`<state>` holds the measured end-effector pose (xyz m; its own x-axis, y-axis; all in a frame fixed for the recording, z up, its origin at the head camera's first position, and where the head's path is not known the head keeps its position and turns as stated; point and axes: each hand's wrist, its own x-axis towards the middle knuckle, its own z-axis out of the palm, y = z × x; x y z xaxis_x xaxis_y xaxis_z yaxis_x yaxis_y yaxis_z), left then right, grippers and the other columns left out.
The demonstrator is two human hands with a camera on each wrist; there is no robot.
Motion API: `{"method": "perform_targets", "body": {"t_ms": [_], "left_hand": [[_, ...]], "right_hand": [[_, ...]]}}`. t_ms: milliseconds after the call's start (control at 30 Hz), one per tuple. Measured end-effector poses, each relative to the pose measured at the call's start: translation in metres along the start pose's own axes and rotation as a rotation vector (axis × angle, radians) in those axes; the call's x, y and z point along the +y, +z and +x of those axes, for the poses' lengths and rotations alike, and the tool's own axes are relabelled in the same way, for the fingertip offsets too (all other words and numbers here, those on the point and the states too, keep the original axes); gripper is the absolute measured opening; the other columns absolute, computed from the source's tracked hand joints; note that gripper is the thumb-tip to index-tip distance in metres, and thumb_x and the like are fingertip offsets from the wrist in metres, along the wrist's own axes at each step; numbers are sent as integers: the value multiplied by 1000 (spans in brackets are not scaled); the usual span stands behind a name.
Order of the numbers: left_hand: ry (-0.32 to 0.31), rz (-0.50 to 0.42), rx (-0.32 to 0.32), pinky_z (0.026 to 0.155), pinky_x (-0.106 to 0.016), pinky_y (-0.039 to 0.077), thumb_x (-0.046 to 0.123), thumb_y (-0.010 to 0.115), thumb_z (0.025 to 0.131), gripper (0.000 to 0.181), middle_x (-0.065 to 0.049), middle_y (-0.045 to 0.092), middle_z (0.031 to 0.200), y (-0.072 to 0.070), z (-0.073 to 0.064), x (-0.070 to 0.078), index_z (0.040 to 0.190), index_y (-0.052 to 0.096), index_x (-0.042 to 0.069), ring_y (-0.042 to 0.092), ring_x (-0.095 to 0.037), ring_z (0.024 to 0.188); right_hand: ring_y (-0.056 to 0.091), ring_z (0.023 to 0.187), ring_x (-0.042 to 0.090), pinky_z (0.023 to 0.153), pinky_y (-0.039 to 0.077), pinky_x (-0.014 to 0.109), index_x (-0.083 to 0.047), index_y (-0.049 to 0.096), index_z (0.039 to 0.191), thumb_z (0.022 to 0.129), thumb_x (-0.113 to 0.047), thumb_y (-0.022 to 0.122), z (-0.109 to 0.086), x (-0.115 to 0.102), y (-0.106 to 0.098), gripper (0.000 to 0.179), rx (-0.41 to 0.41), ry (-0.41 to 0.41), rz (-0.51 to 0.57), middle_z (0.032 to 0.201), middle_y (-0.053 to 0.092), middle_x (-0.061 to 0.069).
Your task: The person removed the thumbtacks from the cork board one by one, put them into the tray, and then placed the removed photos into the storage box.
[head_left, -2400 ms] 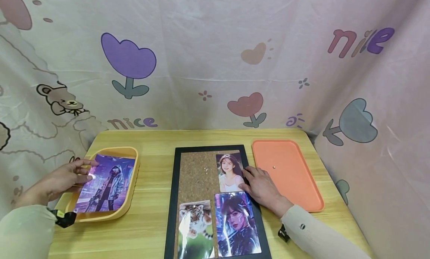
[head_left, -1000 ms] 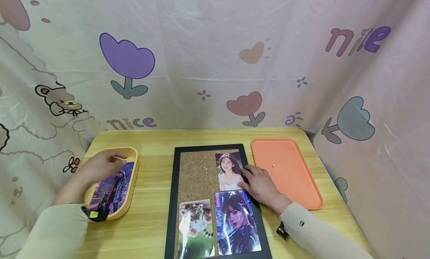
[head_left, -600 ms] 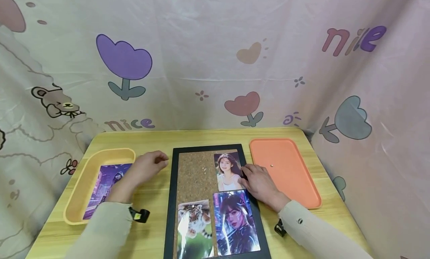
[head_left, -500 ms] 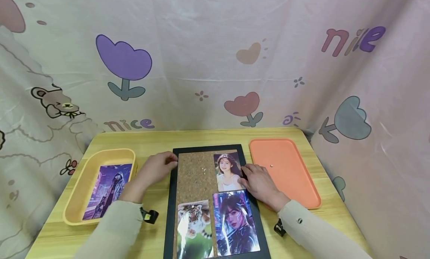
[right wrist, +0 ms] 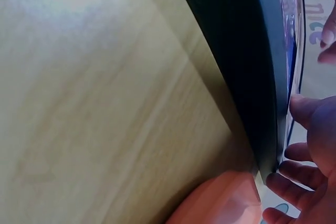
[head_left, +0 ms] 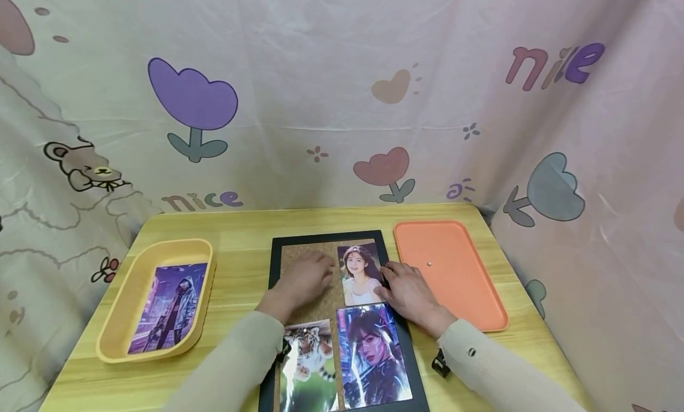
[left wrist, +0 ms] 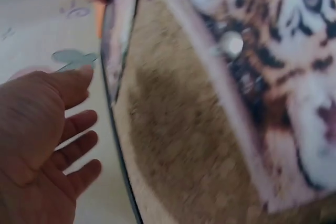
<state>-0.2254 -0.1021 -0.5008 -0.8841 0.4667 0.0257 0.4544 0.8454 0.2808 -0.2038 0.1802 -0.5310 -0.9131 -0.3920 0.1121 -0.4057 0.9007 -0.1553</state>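
A black-framed cork board (head_left: 291,257) lies on the table, bearing three photos: a tiger cub print (head_left: 315,385), a purple cyberpunk portrait (head_left: 374,355) and a portrait in a white top (head_left: 359,272). Above the bare upper-left cork hovers my left hand (head_left: 304,278), fingers loosely bent; the left wrist view shows nothing between them. My right hand (head_left: 411,293) rests on the frame's right edge, its thumb touching the white-top portrait's edge. In the right wrist view its fingers (right wrist: 286,184) lie against the frame's outer side. A round pin head (left wrist: 231,43) shows on the tiger print.
To the left stands a yellow tray (head_left: 117,311) holding a purple hooded-figure print (head_left: 170,311). An orange tray (head_left: 454,287) with one small shiny pin (head_left: 429,264) lies right of the board. A printed curtain (head_left: 299,73) hangs behind the table.
My left hand has let go of the hooded-figure print in the yellow tray and moved right, over the cork board. My right hand has stayed at the frame's edge.
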Motion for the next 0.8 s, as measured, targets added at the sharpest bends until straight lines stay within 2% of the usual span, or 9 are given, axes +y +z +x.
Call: {"method": "perform_targets", "body": {"t_ms": [100,167,433,600,800], "left_hand": [[62,40,-17,123,-50,41,39,63,107,46,-11,61,148,8,5,4,143,64,10,53,-32,142],[75,55,-35,125,-50,38,46,63,106,54,-10,58,151,12,8,6,147,61,11,50,-31,145],[72,171,-114,130,-53,28,73,51,100,86,-9,43,166,24,15,11,161,45,13,36,-31,157],[87,192,-176,132,-53,22,81,42,97,98,-8,30,174,30,15,11,167,32,13,25,-30,162],[90,209,-199,132,-54,18,86,38,95,105,-6,19,177,36,13,8,170,20,13,19,-30,163]], "right_hand": [[60,130,39,109,47,59,-2,65,141,101,-44,70,0,-1,2,58,4,-1,-3,142,63,18],[60,130,39,109,48,59,-3,65,141,101,-44,70,0,-1,2,58,4,1,-5,142,63,18],[60,129,39,107,49,59,-3,66,140,101,-44,70,0,0,3,57,-4,-5,-17,142,62,19],[60,130,39,107,49,59,-3,66,140,101,-44,70,0,0,4,57,0,-7,-18,143,62,19],[60,130,39,107,49,59,-3,65,141,101,-45,70,-1,0,4,58,3,-4,-19,143,61,20]]}}
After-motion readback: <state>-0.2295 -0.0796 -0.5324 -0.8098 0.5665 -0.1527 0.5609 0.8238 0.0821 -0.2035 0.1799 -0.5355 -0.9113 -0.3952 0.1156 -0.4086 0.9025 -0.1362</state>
